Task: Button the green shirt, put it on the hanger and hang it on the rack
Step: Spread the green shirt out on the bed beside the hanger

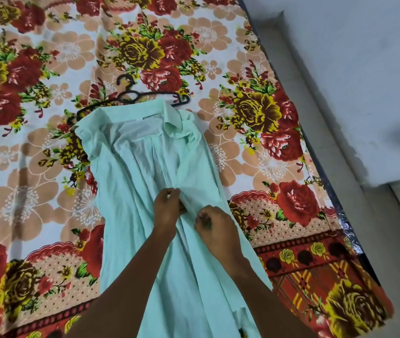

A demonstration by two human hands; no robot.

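**Buttoning at mid-front**

The shirt (145,167) lay flat on the bed (35,167), giving a steady surface. The left hand (168,207) and right hand (214,222) each pinched a front edge together; the hanger (130,96) waited above the collar.

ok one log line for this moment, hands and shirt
step: buttoning | left hand, right hand: pinching green shirt placket | collar: open | hanger: on bed, unused
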